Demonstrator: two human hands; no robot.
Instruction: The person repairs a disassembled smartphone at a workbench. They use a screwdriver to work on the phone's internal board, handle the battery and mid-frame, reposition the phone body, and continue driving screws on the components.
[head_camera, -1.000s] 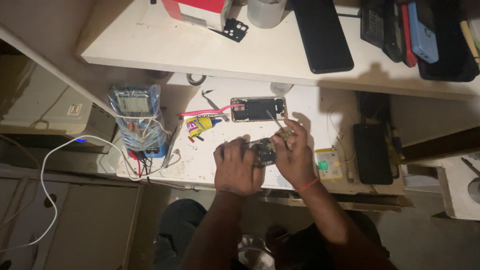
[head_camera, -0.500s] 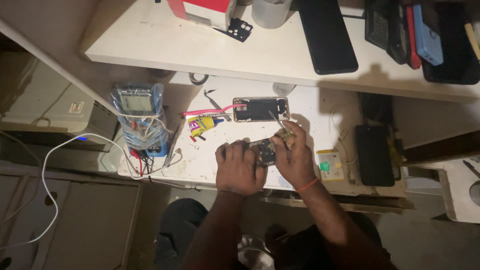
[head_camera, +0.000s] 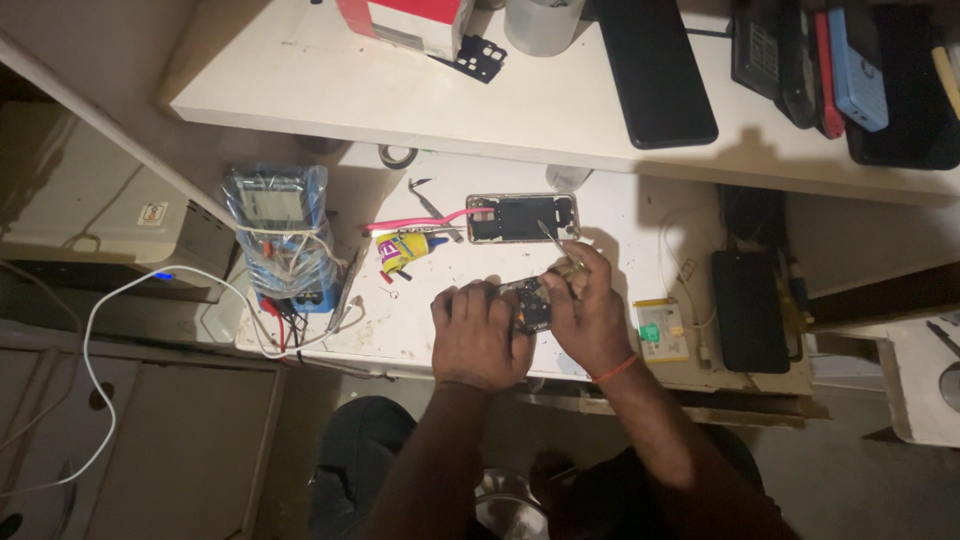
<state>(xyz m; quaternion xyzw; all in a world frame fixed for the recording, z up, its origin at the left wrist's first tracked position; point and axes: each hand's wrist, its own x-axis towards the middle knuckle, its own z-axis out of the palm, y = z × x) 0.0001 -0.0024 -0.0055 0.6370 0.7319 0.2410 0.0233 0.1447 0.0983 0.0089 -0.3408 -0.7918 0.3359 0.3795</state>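
My left hand (head_camera: 478, 335) and my right hand (head_camera: 588, 315) meet over a small dark circuit board (head_camera: 531, 303) on the white work surface (head_camera: 440, 320). The left hand steadies the board's left side. In the right hand is a thin metal tool (head_camera: 552, 240) whose tip points up and away from the board. Just beyond the hands lies an opened phone frame (head_camera: 522, 218) with its dark inside showing. A pink-handled tool (head_camera: 415, 222) and a small yellow glue tube (head_camera: 405, 248) lie to the left of it.
A multimeter wrapped in clear plastic (head_camera: 280, 232) stands at the left with tangled leads and a white cable (head_camera: 100, 330). A phone battery (head_camera: 664, 330) and a black phone (head_camera: 748, 295) lie at the right. The upper shelf (head_camera: 420, 95) carries a black slab, several phones and a red-white box.
Both hands have stayed on the circuit board with only slight shifts. The view has moved a little.
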